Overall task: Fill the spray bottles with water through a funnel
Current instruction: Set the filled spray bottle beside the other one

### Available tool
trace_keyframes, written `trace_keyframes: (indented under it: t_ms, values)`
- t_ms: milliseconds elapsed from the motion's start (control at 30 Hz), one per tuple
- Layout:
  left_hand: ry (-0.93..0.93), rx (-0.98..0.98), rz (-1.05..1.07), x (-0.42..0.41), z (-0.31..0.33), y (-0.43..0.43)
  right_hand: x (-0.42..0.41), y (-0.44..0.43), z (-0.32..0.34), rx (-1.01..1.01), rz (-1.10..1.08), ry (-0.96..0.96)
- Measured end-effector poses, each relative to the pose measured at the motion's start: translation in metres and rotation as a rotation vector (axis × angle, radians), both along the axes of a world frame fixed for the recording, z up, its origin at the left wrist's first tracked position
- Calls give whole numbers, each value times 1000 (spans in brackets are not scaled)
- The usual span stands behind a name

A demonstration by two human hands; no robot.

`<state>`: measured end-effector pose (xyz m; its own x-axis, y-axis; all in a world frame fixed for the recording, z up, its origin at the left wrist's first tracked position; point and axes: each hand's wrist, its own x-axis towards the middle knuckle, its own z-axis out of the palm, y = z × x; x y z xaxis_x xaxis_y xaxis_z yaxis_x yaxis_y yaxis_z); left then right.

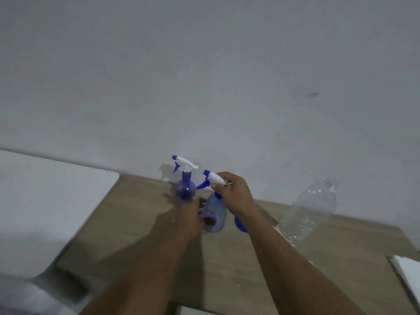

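Two blue spray bottles with white-and-blue trigger heads are on the wooden table. The far spray bottle stands upright near the wall. The near spray bottle is tilted, its round body gripped by my left hand. My right hand is closed on its trigger head. A blue funnel peeks out from under my right wrist. A clear plastic water bottle stands at the right, close to the wall.
A white surface adjoins the table on the left. A white sheet or cloth lies at the table's right edge. The grey wall runs right behind the bottles. Something white and blurred sits at the bottom left.
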<state>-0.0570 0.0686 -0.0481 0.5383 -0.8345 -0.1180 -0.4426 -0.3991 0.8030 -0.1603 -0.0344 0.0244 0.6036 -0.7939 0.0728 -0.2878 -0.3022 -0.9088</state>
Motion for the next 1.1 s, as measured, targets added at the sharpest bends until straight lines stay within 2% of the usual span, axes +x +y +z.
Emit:
trace_keyframes:
  t_ms: [367, 633, 800, 900, 967, 1100]
  values:
    - [11, 12, 39, 37, -53, -94, 49, -78, -31, -123, -78, 142]
    - [62, -64, 148, 40, -60, -116, 60, -92, -34, -203, -64, 232]
    - [3, -54, 116, 41, -57, -121, 53, -96, -31, -207, -81, 296]
    - [-9, -40, 106, 40, -57, -117, 51, -91, -29, -276, -129, 279]
    - [48, -63, 120, 40, -60, -110, 51, -83, -26, -342, -165, 260]
    - [87, -125, 269, 52, -78, -86, 66, -60, -16, -526, -180, 194]
